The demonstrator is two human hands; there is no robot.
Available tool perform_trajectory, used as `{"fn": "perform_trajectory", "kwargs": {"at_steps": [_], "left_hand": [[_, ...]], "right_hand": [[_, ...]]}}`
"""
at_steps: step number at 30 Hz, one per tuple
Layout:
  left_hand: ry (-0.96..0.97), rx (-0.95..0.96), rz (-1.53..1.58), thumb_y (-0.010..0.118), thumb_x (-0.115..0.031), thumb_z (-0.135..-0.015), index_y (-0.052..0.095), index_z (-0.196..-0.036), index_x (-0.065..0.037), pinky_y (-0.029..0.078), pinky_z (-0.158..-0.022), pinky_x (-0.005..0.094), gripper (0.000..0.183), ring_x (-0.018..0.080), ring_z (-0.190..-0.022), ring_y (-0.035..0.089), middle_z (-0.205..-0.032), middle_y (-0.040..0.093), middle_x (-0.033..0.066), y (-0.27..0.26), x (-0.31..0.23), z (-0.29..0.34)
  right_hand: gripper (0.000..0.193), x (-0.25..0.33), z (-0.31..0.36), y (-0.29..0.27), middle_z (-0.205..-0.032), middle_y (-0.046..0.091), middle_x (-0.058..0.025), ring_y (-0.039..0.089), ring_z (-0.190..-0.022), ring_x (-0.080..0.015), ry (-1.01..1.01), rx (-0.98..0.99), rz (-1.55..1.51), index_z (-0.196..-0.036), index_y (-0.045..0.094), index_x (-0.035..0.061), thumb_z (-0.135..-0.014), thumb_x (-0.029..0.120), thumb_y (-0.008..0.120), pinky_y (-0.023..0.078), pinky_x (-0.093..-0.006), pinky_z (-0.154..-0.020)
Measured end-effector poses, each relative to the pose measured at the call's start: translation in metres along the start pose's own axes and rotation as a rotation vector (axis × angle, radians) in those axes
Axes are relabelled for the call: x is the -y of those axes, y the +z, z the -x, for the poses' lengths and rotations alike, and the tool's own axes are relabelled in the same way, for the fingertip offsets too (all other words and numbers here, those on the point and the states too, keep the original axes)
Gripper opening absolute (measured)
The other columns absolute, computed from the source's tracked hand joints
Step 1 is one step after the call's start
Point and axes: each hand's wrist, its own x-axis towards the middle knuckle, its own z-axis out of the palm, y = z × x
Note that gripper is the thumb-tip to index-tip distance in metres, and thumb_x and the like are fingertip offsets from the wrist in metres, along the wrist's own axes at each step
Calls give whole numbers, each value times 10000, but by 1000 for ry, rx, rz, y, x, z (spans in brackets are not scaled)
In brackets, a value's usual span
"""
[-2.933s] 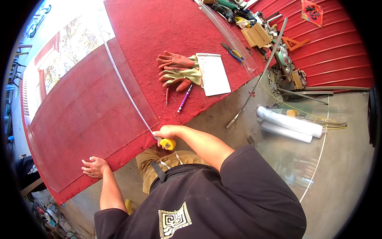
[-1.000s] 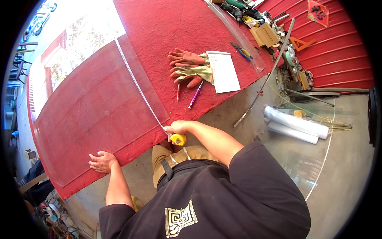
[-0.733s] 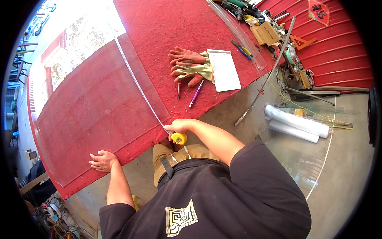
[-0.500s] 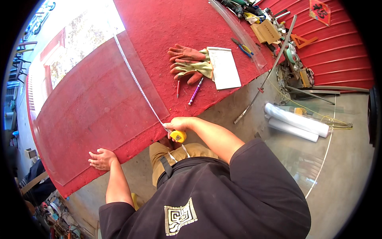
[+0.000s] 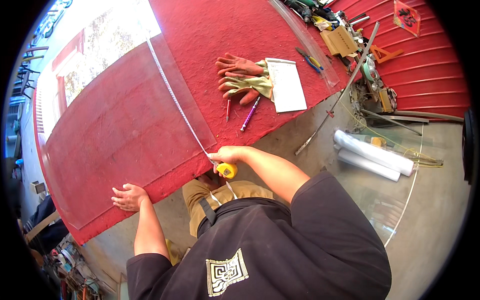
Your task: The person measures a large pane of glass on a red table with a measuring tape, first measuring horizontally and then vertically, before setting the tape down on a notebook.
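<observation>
A large sheet of clear glass (image 5: 115,125) lies on a table covered in red cloth (image 5: 200,30). My right hand (image 5: 226,156) grips a yellow tape measure (image 5: 228,171) at the table's near edge. Its drawn-out blade (image 5: 172,92) runs away across the glass, near the sheet's right side, toward the bright far end. My left hand (image 5: 129,197) rests at the near edge of the glass with its fingers spread, holding nothing.
Red-palmed work gloves (image 5: 240,82), a notepad (image 5: 286,85), a red pen (image 5: 228,111), a purple pen (image 5: 250,115) and pliers (image 5: 311,61) lie on the cloth. Rolls of plastic film (image 5: 372,152) are on the floor at right. A long metal bar (image 5: 345,90) leans beside the table.
The view has shifted slightly, so the table and things on it sit a little differently in the picture. Both hands keep their places, the tape measure still gripped in the right.
</observation>
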Motion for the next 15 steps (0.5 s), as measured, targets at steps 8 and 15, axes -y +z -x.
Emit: {"fn": "perform_trajectory", "kwargs": {"at_steps": [8,15], "left_hand": [[-14,19,4,583,-429,-973,564,-1457,-246,328,-1215,501,517,375,-1468,428,-1556,486,187,3,0,1],[-16,7,-5,575,-432,-974,570,-1455,-247,334,-1211,499,516,370,-1465,433,-1559,487,184,4,0,0]], "right_hand": [[690,6,5,2,-943,775,-154,768,-820,-255,28,-23,12,-1060,741,-44,-1100,547,387,623,-392,-762],[685,2,3,0,-929,775,-141,766,-794,-237,-4,-7,-10,-1044,745,-42,-1097,545,396,623,-386,-753]]}}
